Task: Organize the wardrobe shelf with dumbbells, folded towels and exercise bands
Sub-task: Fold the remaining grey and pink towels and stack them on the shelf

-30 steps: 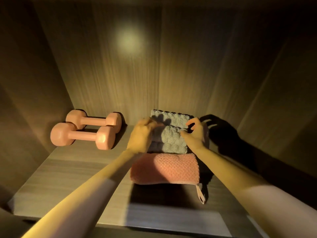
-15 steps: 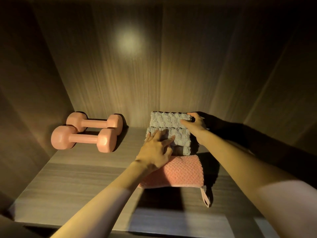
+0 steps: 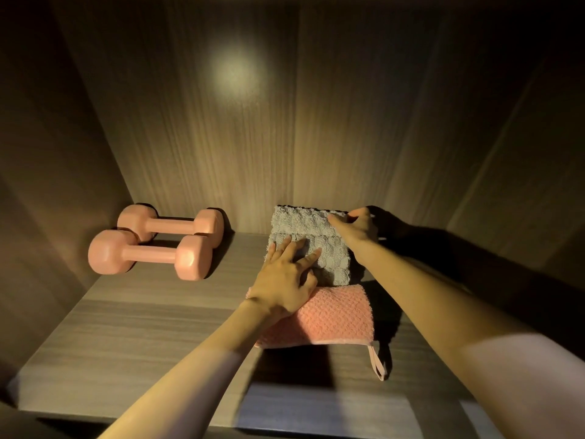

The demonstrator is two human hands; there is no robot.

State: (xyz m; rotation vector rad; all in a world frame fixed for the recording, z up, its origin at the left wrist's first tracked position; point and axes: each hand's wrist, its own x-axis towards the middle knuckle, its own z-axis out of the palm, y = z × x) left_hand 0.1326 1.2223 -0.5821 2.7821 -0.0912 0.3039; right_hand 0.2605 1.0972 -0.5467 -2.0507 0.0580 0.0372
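Two pink dumbbells lie side by side at the back left of the shelf, the nearer dumbbell [image 3: 148,254] in front of the farther dumbbell [image 3: 172,224]. A folded grey towel [image 3: 304,224] sits against the back wall, stacked on a folded pink towel [image 3: 332,318] with a hanging loop [image 3: 376,362]. My left hand [image 3: 286,285] lies flat with spread fingers on the grey towel's front part. My right hand [image 3: 356,228] presses on the grey towel's back right corner, fingers across its top. No exercise bands are in sight.
The wooden shelf [image 3: 142,327] has bare board between the dumbbells and the towels and along its front edge. The back wall [image 3: 253,137] and both side walls close the space in. The right side lies in deep shadow.
My left hand went from gripping the grey towel's left edge to lying flat on its top. My right hand shifted back to the towel's far right corner.
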